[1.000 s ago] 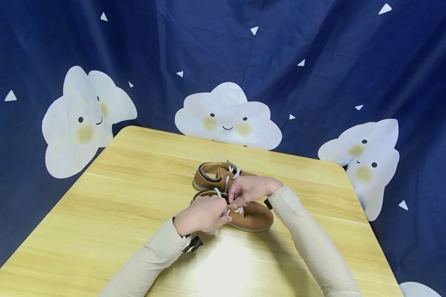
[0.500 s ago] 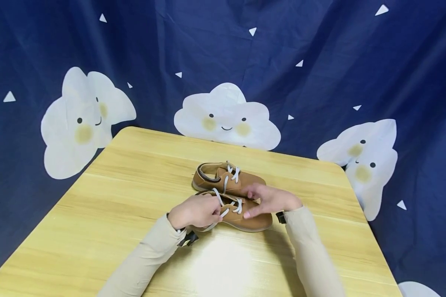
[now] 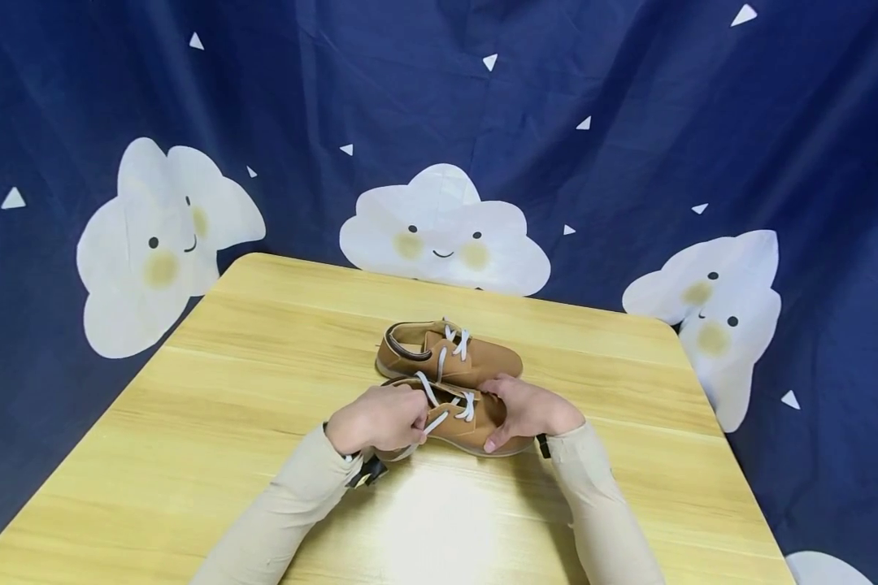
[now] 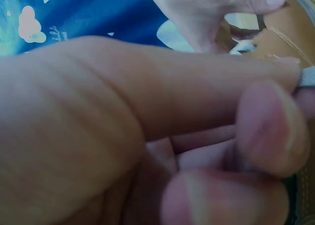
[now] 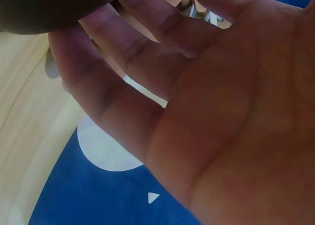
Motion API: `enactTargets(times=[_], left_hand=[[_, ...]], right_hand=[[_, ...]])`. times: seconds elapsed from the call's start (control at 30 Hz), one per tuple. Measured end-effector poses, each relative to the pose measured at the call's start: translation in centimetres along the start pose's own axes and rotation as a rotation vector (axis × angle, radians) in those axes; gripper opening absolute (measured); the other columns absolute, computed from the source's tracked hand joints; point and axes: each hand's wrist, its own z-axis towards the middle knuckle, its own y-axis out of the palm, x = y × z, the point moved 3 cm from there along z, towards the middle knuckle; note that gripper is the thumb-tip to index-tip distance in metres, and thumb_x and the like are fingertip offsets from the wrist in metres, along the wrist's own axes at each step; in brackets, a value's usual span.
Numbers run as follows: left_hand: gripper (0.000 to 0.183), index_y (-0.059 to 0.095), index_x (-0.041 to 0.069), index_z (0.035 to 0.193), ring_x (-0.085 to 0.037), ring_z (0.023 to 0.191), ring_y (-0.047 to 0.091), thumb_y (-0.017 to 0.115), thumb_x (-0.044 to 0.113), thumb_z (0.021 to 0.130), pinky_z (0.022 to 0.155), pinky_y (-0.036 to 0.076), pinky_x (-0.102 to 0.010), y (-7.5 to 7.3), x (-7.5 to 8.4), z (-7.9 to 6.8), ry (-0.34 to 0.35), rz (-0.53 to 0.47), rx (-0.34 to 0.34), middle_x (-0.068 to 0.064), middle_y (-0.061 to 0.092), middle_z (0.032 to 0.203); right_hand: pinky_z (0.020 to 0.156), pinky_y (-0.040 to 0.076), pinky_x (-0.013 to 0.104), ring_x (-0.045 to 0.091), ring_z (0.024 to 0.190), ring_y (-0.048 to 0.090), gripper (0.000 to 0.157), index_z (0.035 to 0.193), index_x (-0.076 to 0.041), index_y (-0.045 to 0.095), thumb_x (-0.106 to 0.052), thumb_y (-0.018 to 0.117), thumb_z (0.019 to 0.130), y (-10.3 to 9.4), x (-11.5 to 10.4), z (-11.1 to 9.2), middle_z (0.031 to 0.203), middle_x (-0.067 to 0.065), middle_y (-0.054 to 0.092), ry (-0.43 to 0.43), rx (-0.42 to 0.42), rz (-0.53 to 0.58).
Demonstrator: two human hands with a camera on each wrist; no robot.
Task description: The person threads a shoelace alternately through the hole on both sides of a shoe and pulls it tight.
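Two brown lace-up shoes lie side by side on the table, toes to the right. My left hand (image 3: 380,418) pinches a white shoelace (image 3: 436,422) of the near shoe (image 3: 449,429), drawing it toward its heel end. In the left wrist view the lace (image 4: 307,77) shows at the tips of the thumb and index finger. My right hand (image 3: 532,409) grips the near shoe's toe, thumb on the close side and fingers on the far side. The far shoe (image 3: 492,359) stands right behind, its white laces crossed. My left hand hides the near shoe's heel.
The wooden table (image 3: 263,341) carries both shoes near its middle. A dark blue curtain (image 3: 300,81) with white clouds hangs behind its back edge and at both sides. Bright glare lies on the tabletop in front of the near shoe.
My right hand has left the laces, moved right and taken hold of the near shoe's toe. My left hand has shifted slightly left, with the lace drawn out toward it.
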Motion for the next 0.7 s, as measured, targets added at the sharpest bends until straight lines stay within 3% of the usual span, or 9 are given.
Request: enactTargets(times=[0.17,0.3,0.4,0.5,0.6,0.7], left_hand=[[0.056,0.044,0.022,0.048,-0.009,0.055,0.044,0.078,0.023,0.092,0.059,0.041,-0.030,-0.1,0.0,-0.1,-0.048,0.032,-0.010,0.012,0.037,0.048],[0.052,0.049,0.021,0.048,-0.010,0.058,0.050,0.081,0.027,0.089,0.059,0.045,-0.034,-0.4,-0.2,-0.4,-0.081,0.047,-0.018,0.010,0.047,0.053],[0.042,0.056,0.022,0.056,-0.010,0.065,0.053,0.081,0.030,0.088,0.063,0.047,-0.035,-0.9,-0.7,-0.8,-0.087,0.017,-0.016,0.010,0.055,0.064],[0.038,0.057,0.023,0.060,-0.009,0.065,0.050,0.079,0.032,0.091,0.061,0.043,-0.033,-1.4,-1.4,-1.0,-0.084,-0.031,0.005,0.010,0.054,0.068],[0.045,0.051,0.024,0.057,-0.009,0.057,0.042,0.075,0.033,0.094,0.055,0.035,-0.029,-1.9,-2.0,-1.1,-0.086,-0.055,0.041,0.011,0.045,0.061],[0.053,0.042,0.024,0.054,-0.008,0.051,0.033,0.072,0.033,0.096,0.050,0.028,-0.027,-2.0,-2.3,-1.0,-0.078,-0.069,0.065,0.011,0.033,0.054]], right_hand=[[0.119,0.040,0.053,0.039,0.142,0.048,0.093,0.149,0.004,0.047,-0.039,0.090,0.079,-0.4,0.2,-0.2,0.151,0.021,0.050,-0.024,-0.016,0.030],[0.114,0.046,0.052,0.035,0.135,0.056,0.065,0.140,0.003,0.057,-0.039,0.075,0.095,-0.9,-0.4,-0.1,0.144,0.019,0.059,-0.172,0.033,0.103],[0.099,0.056,0.043,0.025,0.113,0.068,0.038,0.126,0.001,0.067,-0.028,0.064,0.103,-1.6,-1.5,0.3,0.123,0.013,0.071,-0.280,0.108,0.145],[0.079,0.057,0.030,0.013,0.085,0.067,0.027,0.112,-0.002,0.072,-0.024,0.058,0.107,-2.3,-3.0,1.5,0.096,0.004,0.072,-0.294,0.168,0.146],[0.059,0.044,0.023,0.006,0.059,0.048,0.031,0.083,-0.011,0.068,-0.027,0.056,0.107,-2.4,-4.5,3.4,0.068,-0.006,0.055,-0.267,0.157,0.145],[0.051,0.032,0.021,0.004,0.049,0.033,0.044,0.064,-0.018,0.053,-0.031,0.058,0.105,-1.9,-5.4,5.3,0.055,-0.012,0.037,-0.233,0.111,0.137]])
